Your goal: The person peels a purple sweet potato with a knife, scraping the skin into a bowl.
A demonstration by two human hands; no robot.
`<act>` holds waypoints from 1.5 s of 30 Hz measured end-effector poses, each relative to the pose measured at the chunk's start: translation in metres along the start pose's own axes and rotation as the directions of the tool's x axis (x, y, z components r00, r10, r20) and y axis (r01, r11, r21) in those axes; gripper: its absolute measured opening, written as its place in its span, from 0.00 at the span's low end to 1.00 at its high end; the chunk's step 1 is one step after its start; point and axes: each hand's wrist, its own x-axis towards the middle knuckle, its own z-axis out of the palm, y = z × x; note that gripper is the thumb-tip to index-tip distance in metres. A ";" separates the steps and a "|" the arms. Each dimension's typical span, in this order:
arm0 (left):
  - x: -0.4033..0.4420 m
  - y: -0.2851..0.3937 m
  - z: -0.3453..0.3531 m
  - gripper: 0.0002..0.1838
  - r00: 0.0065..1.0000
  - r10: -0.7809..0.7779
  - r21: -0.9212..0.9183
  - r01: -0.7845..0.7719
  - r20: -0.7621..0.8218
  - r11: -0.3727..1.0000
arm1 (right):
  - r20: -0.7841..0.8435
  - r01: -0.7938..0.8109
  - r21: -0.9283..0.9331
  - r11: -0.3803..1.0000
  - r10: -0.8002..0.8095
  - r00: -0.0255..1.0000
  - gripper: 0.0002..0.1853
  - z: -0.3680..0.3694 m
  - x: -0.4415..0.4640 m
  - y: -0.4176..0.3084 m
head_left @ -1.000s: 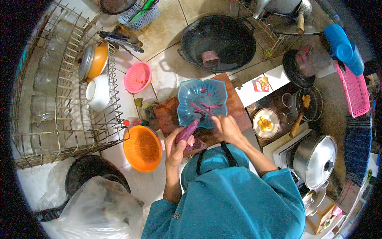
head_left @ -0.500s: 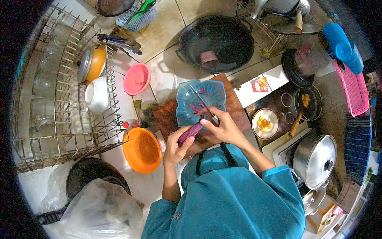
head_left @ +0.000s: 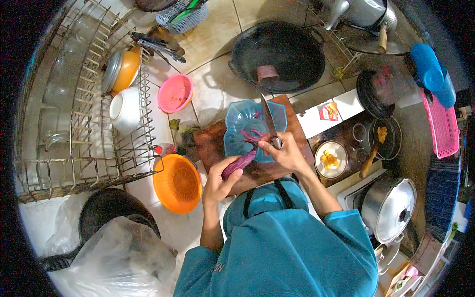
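My left hand [head_left: 221,181] is closed around the lower end of a long purple sweet potato [head_left: 240,164], which tilts up to the right. In my right hand [head_left: 285,152] is a knife [head_left: 268,116], its blade pointing up and away from me. The right thumb and fingertips are close to the upper end of the sweet potato. Under it stands a clear blue bowl [head_left: 235,120] with scalloped sides, holding purple peelings [head_left: 251,134]. The bowl rests on a brown wooden board [head_left: 210,141].
Beyond the board sits a black wok [head_left: 278,44] with a pinkish block inside. Left are a pink basket [head_left: 174,94], an orange basket [head_left: 173,184] and a wire dish rack [head_left: 79,109]. A plate with yellow pieces [head_left: 330,159] and a lidded pot [head_left: 389,210] stand right.
The knife has swung more upright, and my right hand has shifted slightly right, away from the sweet potato's tip. The left hand keeps its hold. The whole view has shifted a little.
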 end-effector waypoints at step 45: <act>0.059 -0.044 0.032 0.27 0.966 -0.208 -0.764 0.016 -0.155 0.645 | -0.066 -0.038 0.080 0.996 0.043 0.997 0.13 0.003 -0.018 -0.015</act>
